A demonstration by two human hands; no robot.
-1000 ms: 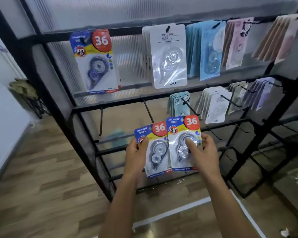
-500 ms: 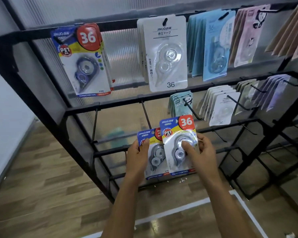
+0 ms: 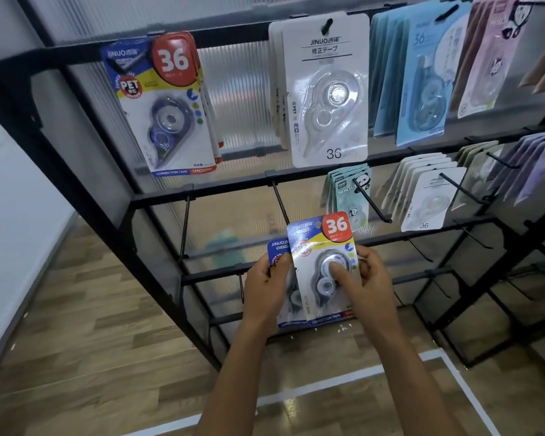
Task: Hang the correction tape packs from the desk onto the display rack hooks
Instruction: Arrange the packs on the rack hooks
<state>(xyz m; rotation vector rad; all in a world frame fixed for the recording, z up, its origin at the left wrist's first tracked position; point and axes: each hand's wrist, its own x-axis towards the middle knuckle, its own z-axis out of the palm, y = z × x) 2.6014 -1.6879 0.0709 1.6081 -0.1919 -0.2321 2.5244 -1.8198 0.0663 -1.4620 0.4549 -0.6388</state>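
While both hands grip packs at lower centre | left hand [image 3: 266, 287] pinches rear pack [image 3: 277, 251] | right hand [image 3: 367, 283] clasps front pack [image 3: 323, 265] | step: aligning for hanging | next: thread hang-hole onto bare hook [image 3: 280, 202] directly above

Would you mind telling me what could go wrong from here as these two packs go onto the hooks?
1. The front pack overlaps the rear pack; the left hand and right hand pinch them together, so one could slip while they are separated.
2. The bare hook juts out just above, so it could snag the card.
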